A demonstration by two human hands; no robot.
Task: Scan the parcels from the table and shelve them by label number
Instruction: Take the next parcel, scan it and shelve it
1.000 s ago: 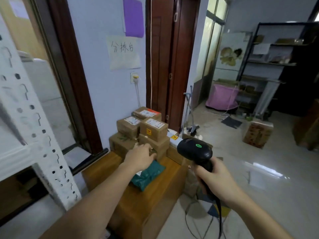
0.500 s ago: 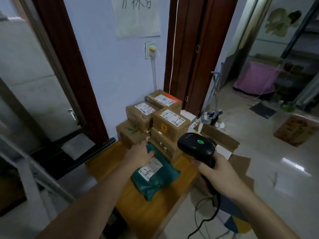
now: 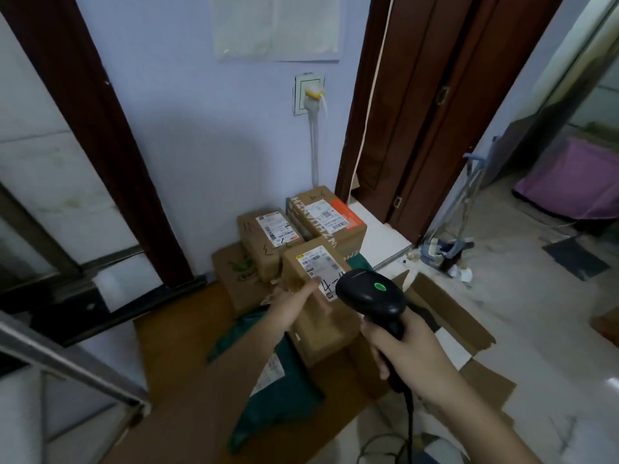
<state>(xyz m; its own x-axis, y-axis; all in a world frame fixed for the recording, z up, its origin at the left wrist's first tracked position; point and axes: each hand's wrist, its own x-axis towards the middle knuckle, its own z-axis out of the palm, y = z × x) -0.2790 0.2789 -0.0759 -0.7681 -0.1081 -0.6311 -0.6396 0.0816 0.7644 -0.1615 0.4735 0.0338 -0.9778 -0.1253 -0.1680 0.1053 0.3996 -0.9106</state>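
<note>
Parcels sat stacked at the middle of the frame, on the far end of a wooden tabletop (image 3: 174, 343) against a pale blue wall (image 3: 207, 135). The nearest cardboard box (image 3: 318, 296) carried a white label (image 3: 320, 267) with "4-" handwritten on it; the rest of the mark was hidden behind the scanner. The left hand (image 3: 289, 301) gripped this box at its left side, thumb lying across the top edge near the label, the fingers hidden behind the box. Whether the box was lifted or resting on the one below could not be told.

The right hand (image 3: 405, 353), at lower centre right, was wrapped around the handle of a black barcode scanner (image 3: 371, 294) whose head sat just beside the label, a green light (image 3: 379, 286) glowing on its top. Its black cable (image 3: 409, 420) dropped toward the bottom edge of the frame.

Behind the held box stood two more labelled boxes: a plain brown box (image 3: 268, 242) to the left and an orange-marked box (image 3: 330, 217) to the right, up against the wall. A larger carton (image 3: 234, 272) with green print lay beneath them. Under the left forearm a dark green mailer bag (image 3: 284, 396) lay on the tabletop, its white label partly showing.

On the wall above, a white socket (image 3: 308, 93) held a plug with a cord running down behind the boxes, and a sheet of paper (image 3: 276, 26) hung at top centre. A dark brown door (image 3: 418, 105) stood to the right. Flattened cardboard (image 3: 449, 316) lay on the glossy floor at right, and a purple-covered object (image 3: 576, 182) sat at the far right edge.
</note>
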